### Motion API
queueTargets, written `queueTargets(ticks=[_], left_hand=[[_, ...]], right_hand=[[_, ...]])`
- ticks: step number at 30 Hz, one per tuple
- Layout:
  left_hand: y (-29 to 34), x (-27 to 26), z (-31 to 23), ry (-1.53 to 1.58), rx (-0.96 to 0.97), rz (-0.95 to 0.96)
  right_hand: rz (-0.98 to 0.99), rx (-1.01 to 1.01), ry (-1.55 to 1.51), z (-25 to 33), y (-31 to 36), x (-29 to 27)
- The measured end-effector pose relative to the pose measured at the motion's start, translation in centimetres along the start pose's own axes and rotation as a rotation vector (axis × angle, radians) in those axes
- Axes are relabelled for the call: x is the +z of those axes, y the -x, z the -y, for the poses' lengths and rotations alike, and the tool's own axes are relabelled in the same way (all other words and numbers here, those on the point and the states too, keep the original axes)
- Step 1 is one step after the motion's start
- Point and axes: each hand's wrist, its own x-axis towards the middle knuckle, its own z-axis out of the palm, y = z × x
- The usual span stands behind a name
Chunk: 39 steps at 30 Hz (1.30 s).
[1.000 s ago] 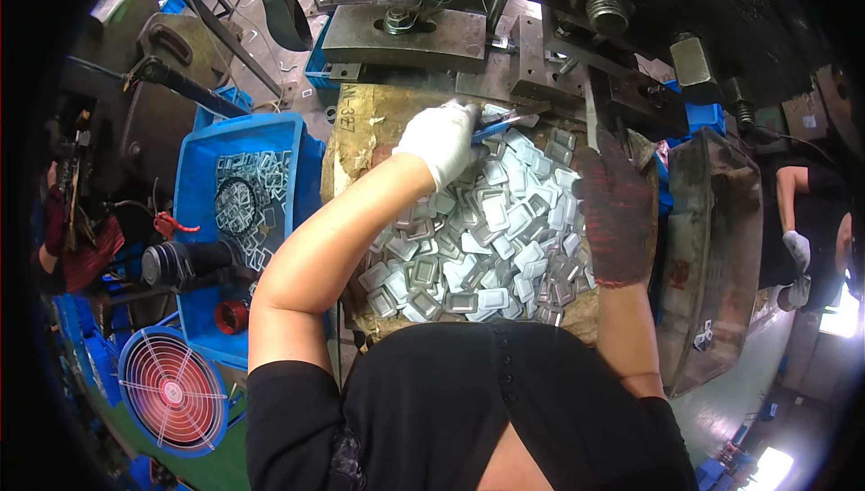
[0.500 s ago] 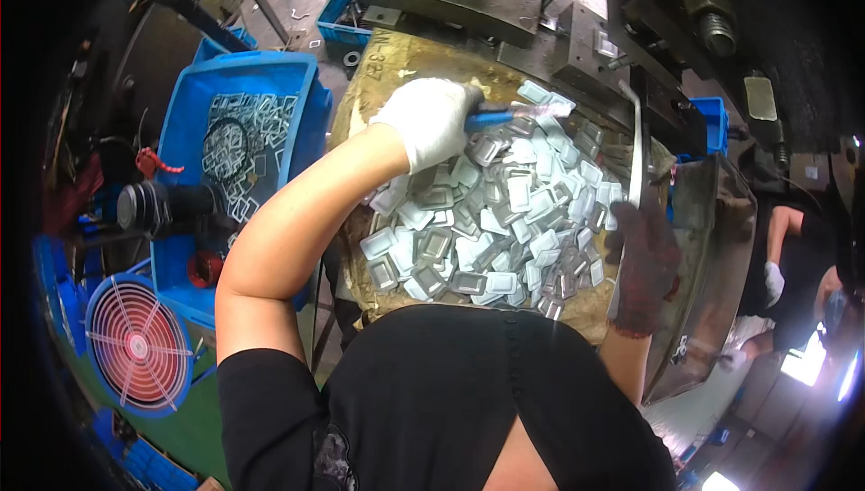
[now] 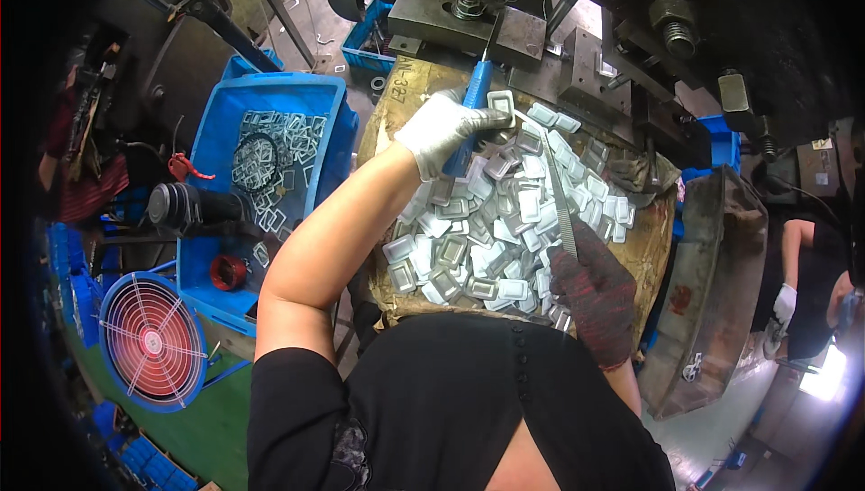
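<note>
My left hand point(image 3: 441, 133), in a white glove, is closed round a blue-handled tool point(image 3: 478, 86) whose thin metal tip points up and away. Its fingertips also pinch a small rectangular, dished metal piece point(image 3: 501, 107) at the far edge of the pile. In a dark red-grey glove, my right hand point(image 3: 595, 297) grips long metal tweezers point(image 3: 557, 194) with a ribbed grip. The tweezers reach over the pile, and their tip lies close to the pinched piece. Beneath both hands spreads a heap of similar metal pieces point(image 3: 491, 261), silvery and grey, on a worn brown board point(image 3: 394, 117).
A blue crate point(image 3: 335, 131) holding thin rectangular frames stands at the left, above a red-bladed fan point(image 3: 153, 341). Heavy press tooling point(image 3: 459, 18) crosses the far side. A metal chute point(image 3: 698, 302) slopes down at the right. Another person's gloved hand point(image 3: 785, 304) shows beyond it.
The view has shifted. My left hand has turned the blue tool upward and now has a metal piece in its fingertips. My right hand has brought the tweezers left over the pile.
</note>
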Motion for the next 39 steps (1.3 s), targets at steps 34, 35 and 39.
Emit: queueTargets(ticks=[34,35,39], left_hand=[[-9.5,6.9,-10.1,-1.826,0.176,0.249],[-9.4,7.3,-10.2,-1.775,0.15,0.192],[-8.8,3.9,-5.9,-1.268,0.458,-0.286]], right_hand=[[-0.396,-0.045,0.054,0.1,-2.4,-4.1],[-0.391,-0.057,0.05,0.4,-2.6,-3.9],[-0.334,-0.066,0.06,1.6,-3.8,-3.7]])
